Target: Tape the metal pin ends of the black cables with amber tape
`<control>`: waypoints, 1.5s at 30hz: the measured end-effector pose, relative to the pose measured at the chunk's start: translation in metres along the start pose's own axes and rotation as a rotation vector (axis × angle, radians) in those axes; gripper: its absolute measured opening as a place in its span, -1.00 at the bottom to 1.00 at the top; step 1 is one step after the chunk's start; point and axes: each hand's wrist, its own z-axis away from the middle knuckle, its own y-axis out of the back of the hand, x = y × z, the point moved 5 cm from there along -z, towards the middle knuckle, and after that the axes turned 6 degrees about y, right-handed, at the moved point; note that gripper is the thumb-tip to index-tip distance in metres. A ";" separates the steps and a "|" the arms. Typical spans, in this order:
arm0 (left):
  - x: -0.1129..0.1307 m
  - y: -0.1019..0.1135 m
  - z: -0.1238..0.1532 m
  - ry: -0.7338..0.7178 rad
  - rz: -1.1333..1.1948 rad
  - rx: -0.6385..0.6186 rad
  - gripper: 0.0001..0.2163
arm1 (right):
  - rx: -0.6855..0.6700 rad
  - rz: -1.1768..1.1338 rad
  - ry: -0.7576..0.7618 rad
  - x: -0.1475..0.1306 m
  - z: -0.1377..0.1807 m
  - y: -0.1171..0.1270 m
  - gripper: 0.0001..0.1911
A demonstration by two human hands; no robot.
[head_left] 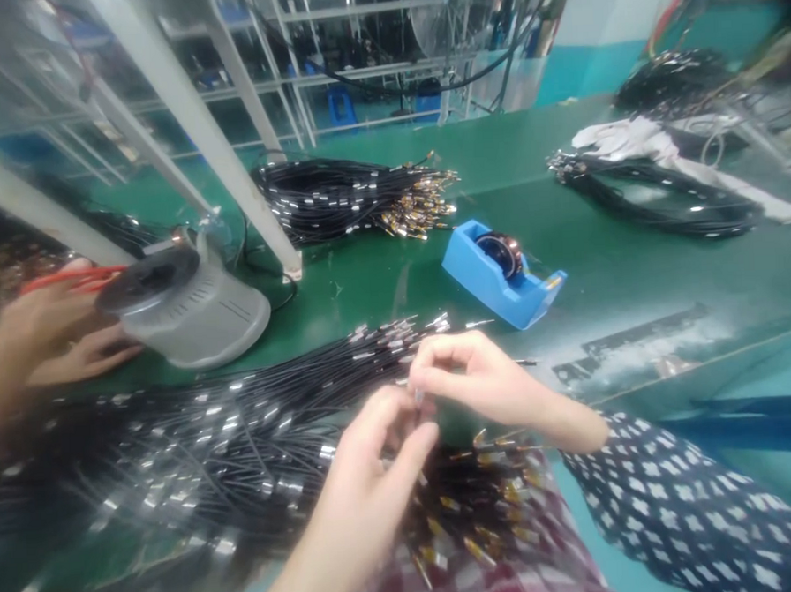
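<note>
My left hand [384,469] and my right hand [472,378] meet over the near edge of the bench, fingers pinched together. Between the fingertips shows a small shiny end of a cable [419,395]; the left fingers close round it and hide most of it. The right thumb and forefinger press at its top, and what they grip is too small to make out. Below, cables with amber-wrapped ends [477,513] lie over my lap. Just behind my hands, a bundle of black cables [307,376] with silvery tips spreads leftward.
A blue tape dispenser [487,278] with an amber roll stands beyond my right hand. Behind lies another cable bundle [337,197]; coiled black cables [661,194] sit at right. Left are a grey round-based device [198,315], white posts [201,129] and another person's hands [72,335] near red-handled tool.
</note>
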 end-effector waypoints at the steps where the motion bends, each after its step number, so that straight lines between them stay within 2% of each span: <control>1: 0.002 0.001 0.000 -0.011 -0.043 0.005 -0.88 | -0.010 0.021 0.003 0.000 0.001 0.002 -0.79; 3: 0.000 0.003 -0.001 0.039 -0.063 -0.008 -0.80 | 0.000 0.076 0.010 0.000 0.004 0.012 -0.84; 5: -0.011 0.006 -0.003 0.160 -0.028 -0.013 -0.78 | 0.088 0.194 0.026 -0.003 0.006 0.040 -0.82; 8: -0.029 0.011 -0.002 0.279 0.061 0.016 -0.71 | 0.333 0.590 -0.002 -0.014 0.013 0.111 -0.78; 10: -0.037 0.012 -0.001 0.309 0.126 0.020 -0.65 | 0.459 0.929 -0.183 -0.020 0.020 0.162 -0.78; 12: -0.042 0.011 0.000 0.325 0.175 0.020 -0.60 | 0.502 1.040 -0.265 -0.022 0.025 0.198 -0.79; 14: -0.045 0.010 0.000 0.344 0.210 0.021 -0.58 | 0.480 1.071 -0.315 -0.019 0.027 0.216 -0.77; 17: -0.046 0.007 -0.001 0.361 0.253 0.031 -0.59 | 0.409 1.045 -0.359 -0.009 0.028 0.222 -0.75; 22: -0.040 0.003 0.000 0.357 0.256 0.060 -0.60 | 0.360 0.868 -0.382 -0.003 0.025 0.216 -0.79; 26: -0.033 0.004 0.003 0.343 0.236 0.143 -0.64 | 0.411 0.698 -0.402 -0.004 0.025 0.215 -0.77; 34: -0.036 0.003 0.005 0.379 0.321 0.159 -0.68 | 0.565 0.566 -0.491 -0.004 0.042 0.223 -0.76; 39: -0.033 0.001 0.003 0.349 0.286 0.146 -0.68 | 0.598 0.512 -0.527 0.001 0.053 0.221 -0.73; 45: -0.034 0.001 0.003 0.385 0.329 0.170 -0.65 | 0.582 0.418 -0.551 0.007 0.056 0.220 -0.70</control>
